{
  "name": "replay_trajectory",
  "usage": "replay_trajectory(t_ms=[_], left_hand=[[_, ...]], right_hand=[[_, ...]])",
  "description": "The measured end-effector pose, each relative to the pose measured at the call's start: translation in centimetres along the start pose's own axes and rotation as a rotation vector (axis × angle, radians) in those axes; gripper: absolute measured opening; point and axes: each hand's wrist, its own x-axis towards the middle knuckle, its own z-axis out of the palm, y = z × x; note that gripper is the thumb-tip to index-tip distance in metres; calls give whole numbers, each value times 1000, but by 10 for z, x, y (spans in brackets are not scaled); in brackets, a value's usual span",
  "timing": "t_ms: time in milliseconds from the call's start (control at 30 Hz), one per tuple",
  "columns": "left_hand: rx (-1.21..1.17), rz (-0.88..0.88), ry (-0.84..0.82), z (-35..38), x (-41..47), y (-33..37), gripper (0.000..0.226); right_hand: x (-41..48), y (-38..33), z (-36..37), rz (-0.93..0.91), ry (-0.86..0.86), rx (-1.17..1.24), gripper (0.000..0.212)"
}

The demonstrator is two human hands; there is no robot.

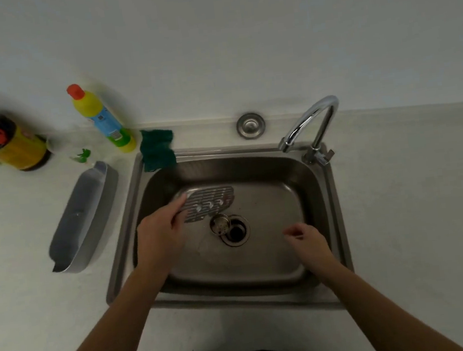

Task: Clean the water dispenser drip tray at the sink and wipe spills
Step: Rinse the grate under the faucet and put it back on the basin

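While the left hand (159,234) grips the grate (213,200) in the sink (308,187) at mid frame, its long side runs left to right; the right hand (308,241), loose and empty, sits lower right.

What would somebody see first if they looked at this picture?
Probably the left hand holding a slotted grate inside the steel sink, beside the open drain, while the right hand hangs empty. Next comes the bright yellow bottle with a red cap, standing on the counter left of the sink, beside a green scouring pad.
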Motion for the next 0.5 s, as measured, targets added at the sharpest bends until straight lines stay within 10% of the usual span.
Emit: replay_trajectory(t_ms=[200, 500], left_hand=[[-76, -269, -76, 1, -37, 9, 33], [-730, -602, 147, -57, -79, 18, 30]], right_hand=[[-12, 13, 0, -142, -9, -130, 23], [4, -46, 16, -431, -155, -366, 114]])
